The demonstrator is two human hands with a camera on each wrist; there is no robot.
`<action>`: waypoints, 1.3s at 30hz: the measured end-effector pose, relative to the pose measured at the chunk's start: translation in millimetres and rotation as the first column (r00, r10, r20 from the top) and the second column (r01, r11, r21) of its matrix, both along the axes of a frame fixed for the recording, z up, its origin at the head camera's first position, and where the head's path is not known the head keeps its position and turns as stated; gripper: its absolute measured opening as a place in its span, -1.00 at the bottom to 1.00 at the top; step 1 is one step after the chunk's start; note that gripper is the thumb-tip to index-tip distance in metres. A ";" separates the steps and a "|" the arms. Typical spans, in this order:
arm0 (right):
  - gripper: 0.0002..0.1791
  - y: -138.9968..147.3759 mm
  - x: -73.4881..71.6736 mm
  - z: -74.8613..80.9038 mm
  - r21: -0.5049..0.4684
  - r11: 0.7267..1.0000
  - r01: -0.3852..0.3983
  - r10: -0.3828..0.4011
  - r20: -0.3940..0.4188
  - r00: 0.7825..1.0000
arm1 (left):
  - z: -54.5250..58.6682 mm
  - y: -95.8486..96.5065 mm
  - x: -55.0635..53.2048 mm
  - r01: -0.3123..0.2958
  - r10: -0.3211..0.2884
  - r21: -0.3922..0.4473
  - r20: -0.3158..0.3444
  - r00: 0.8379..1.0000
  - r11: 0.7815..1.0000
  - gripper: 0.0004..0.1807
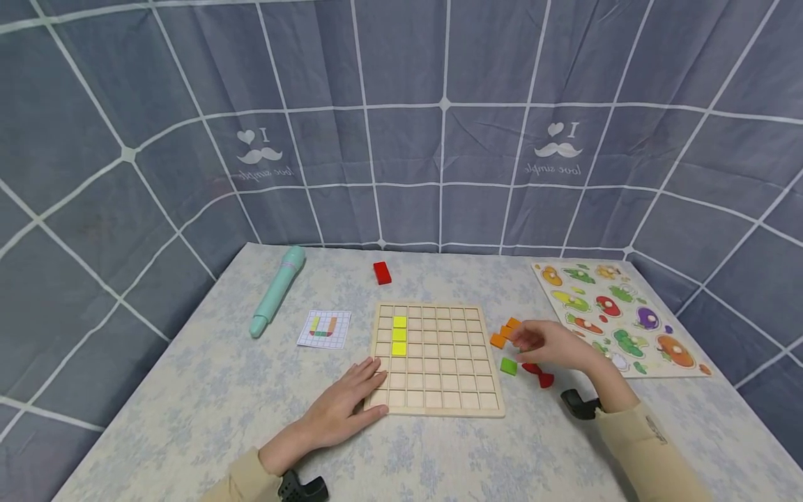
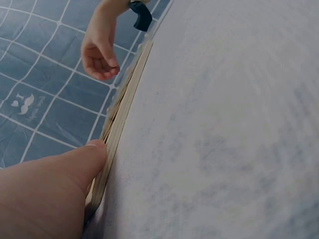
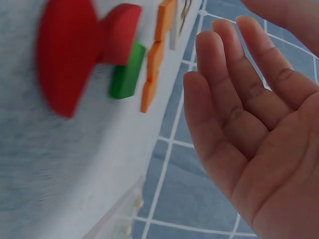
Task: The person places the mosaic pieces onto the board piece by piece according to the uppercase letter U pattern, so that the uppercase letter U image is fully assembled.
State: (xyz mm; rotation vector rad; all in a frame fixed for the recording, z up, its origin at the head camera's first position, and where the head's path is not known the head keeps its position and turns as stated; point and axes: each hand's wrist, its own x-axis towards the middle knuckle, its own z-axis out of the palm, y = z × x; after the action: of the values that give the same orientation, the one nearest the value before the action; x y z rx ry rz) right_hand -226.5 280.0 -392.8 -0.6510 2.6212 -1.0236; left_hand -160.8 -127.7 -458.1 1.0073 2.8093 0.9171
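A wooden grid board (image 1: 439,359) lies flat with three yellow squares (image 1: 399,335) in one of its left columns. My left hand (image 1: 348,404) rests on the board's left edge, fingers straight; in the left wrist view its thumb (image 2: 92,159) lies along the wooden side. Over the loose pieces right of the board hovers my right hand (image 1: 552,345), fingers loosely bent and nothing seen in them. Beside and below it are orange squares (image 1: 498,341), a green square (image 1: 509,366) and red curved pieces (image 1: 546,380). The right wrist view shows its palm (image 3: 279,134) and relaxed fingers.
A small pattern card (image 1: 324,329) with a coloured U shape lies left of the board. A red rectangular block (image 1: 382,272) sits behind it. A mint-green tube (image 1: 278,291) is at the far left, a vegetable puzzle board (image 1: 617,321) at the right. A tiled-print curtain (image 1: 401,153) hangs behind.
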 end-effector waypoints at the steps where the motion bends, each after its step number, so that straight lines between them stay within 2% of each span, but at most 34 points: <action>1: -0.70 0.8 0.9 -1.6 -0.009 1.000 -0.007 0.007 0.001 1.000 | -0.1 0.0 0.0 0.002 -0.002 0.000 0.000 1.000 1.000 -0.30; 14: -0.68 14.6 6.7 -18.3 -0.032 0.999 -0.004 0.005 0.020 1.000 | -1.3 0.4 -0.5 -0.001 0.001 0.006 -0.004 1.000 1.000 -0.30; 27: -0.66 17.0 6.1 -23.2 -0.062 0.998 0.021 -0.018 0.055 0.998 | -2.5 0.3 -0.1 -0.005 0.005 0.007 -0.017 1.000 1.000 -0.31; 39: -0.72 15.1 4.8 -27.9 -0.037 0.999 0.022 -0.021 0.028 0.999 | -2.0 0.4 -0.2 -0.007 0.007 0.009 -0.005 1.000 1.000 -0.30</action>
State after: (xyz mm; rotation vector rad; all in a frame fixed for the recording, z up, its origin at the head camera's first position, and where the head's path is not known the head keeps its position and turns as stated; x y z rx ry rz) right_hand -221.7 295.1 -420.7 -0.6133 2.5971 -1.0818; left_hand -160.9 -127.3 -460.1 1.0026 2.8170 0.9305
